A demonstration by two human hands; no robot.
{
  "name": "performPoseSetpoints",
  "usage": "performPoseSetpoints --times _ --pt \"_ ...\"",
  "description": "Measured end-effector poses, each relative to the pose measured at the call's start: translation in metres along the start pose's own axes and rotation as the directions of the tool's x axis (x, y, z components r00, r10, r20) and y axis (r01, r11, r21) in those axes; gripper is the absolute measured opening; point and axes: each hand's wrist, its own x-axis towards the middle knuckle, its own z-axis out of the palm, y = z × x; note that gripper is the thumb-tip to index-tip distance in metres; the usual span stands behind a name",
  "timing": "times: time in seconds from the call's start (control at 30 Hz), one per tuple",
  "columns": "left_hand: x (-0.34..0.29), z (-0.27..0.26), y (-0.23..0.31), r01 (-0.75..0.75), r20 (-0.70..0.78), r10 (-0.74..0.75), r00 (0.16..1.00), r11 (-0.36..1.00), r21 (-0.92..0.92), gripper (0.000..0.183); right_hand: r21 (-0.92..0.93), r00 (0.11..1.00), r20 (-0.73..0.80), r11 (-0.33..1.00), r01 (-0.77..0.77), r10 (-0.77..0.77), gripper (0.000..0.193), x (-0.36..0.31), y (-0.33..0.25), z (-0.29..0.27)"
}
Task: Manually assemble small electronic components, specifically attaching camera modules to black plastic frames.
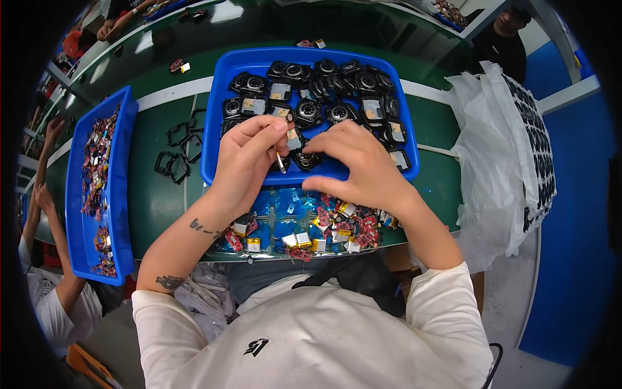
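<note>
My left hand [247,150] is closed around a slim metal tool [280,161], its flat tip pointing down and a dark round end above the fingers. My right hand [363,161] hovers at the near side of a blue tray [208,123], thumb apart from the fingers. Its fingertips are by a black watch case [306,159]; whether they touch it I cannot tell. Many more black watch cases [308,111] fill the tray, some showing round dials, others pale rectangular inner parts. Below my hands lie red circuit boards with silver and yellow battery cells [297,240] on a blue mat [278,225].
Black frames [178,167] lie left of the tray on the green table [154,214]. A second blue tray [123,194] of small boards stands farther left, near another person's arms [48,194]. At right, plastic sheeting [483,162] covers stacked black parts [534,142]. Another person [502,52] is at the upper right.
</note>
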Motion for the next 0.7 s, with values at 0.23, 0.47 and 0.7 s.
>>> performPoseSetpoints --times 0.23,0.47,0.7 --pt "0.000 0.000 0.000 -0.001 0.031 0.000 1.000 1.000 0.031 0.017 -0.108 0.998 0.000 0.992 0.070 -0.070 0.050 0.000 -0.004 0.006" --pt "0.000 0.000 0.000 -0.001 0.042 -0.001 0.999 0.999 0.046 0.016 0.065 0.989 0.142 0.996 -0.058 0.049 0.045 -0.002 -0.003 0.004" --pt "0.000 0.000 0.000 -0.022 0.033 0.019 0.999 0.996 0.082 0.015 0.452 0.980 0.131 0.870 -0.196 0.152 0.028 -0.001 0.012 -0.004"
